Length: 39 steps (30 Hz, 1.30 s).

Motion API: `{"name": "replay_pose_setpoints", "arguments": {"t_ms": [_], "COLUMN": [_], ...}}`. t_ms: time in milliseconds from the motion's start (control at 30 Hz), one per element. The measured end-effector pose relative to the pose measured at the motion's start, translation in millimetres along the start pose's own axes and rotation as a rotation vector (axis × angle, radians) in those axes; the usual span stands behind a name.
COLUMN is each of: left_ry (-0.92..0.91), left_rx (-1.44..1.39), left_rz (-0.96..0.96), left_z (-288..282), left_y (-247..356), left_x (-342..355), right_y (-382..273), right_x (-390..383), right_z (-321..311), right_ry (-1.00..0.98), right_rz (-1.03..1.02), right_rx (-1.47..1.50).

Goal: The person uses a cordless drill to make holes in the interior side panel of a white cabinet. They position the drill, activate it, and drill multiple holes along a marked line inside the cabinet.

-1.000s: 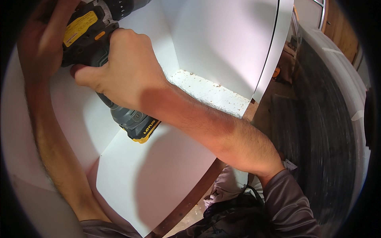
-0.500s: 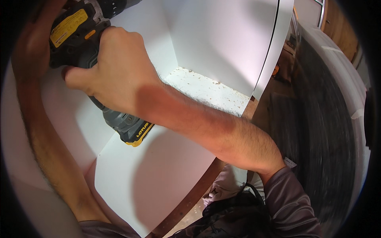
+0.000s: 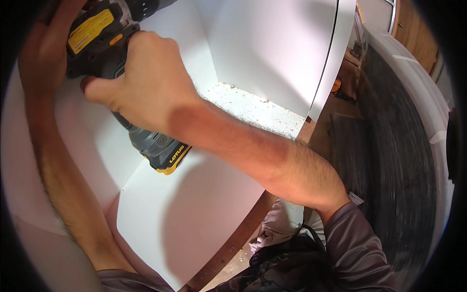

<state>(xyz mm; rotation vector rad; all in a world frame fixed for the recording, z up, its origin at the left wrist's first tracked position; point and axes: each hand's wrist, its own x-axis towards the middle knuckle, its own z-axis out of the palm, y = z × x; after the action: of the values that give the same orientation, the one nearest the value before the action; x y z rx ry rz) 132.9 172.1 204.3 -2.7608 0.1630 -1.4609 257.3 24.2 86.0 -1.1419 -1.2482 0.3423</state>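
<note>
A black and grey cordless drill [image 3: 92, 61] with yellow accents slants across the upper left. My right hand [image 3: 151, 75] is wrapped round its grip from above, the thumb pointing left. Its battery [image 3: 170, 158] hangs below that hand, and the chuck [image 3: 141, 7] runs toward the top edge. Close behind the drill body is my left hand [image 3: 44, 61], dark in shadow; its fingers run out at the upper rim, so their hold is unclear. The drill's tip and any bit are out of view. White panels [image 3: 272, 53] of a cabinet surround both hands.
Wood chips lie scattered on the white bottom panel [image 3: 233, 100]. A brown edge [image 3: 233, 248] borders the cabinet's near side. On the right stands a dark, streaked panel [image 3: 399, 141] with a pale wrapped rim. An orange and black object [image 3: 336, 86] sits beyond the cabinet's side.
The drill and my right hand have shifted slightly right and up. My left hand has moved a little to the right with them. The grip on the drill is the same.
</note>
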Motion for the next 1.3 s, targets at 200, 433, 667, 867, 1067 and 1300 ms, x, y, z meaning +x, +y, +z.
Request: {"name": "replay_pose_setpoints", "arguments": {"t_ms": [200,433,667,867,1067,1300], "left_ry": [-0.042,0.266,0.432,0.433,0.239,-0.162], "left_rx": [0.006,-0.082,-0.002,-0.084,-0.357,0.01], "left_rz": [0.0,0.207,0.367,0.357,-0.093,-0.061], "left_z": [0,40,12,-19,16,107], "left_y": [5,58,44,69,49,51], "left_x": [0,6,15,15,24,15], "right_y": [4,1,-11,-39,-46,-85], "right_x": [1,-2,-18,-39,-73,-178], "right_z": [4,3,17,26,8,-75], "right_ry": [0.045,0.037,-0.01,-0.115,-0.042,0.017], "right_rz": [-0.044,-0.064,0.003,-0.024,-0.333,-0.357], "right_rx": [-0.011,-0.006,0.018,-0.018,0.042,-0.211]}}
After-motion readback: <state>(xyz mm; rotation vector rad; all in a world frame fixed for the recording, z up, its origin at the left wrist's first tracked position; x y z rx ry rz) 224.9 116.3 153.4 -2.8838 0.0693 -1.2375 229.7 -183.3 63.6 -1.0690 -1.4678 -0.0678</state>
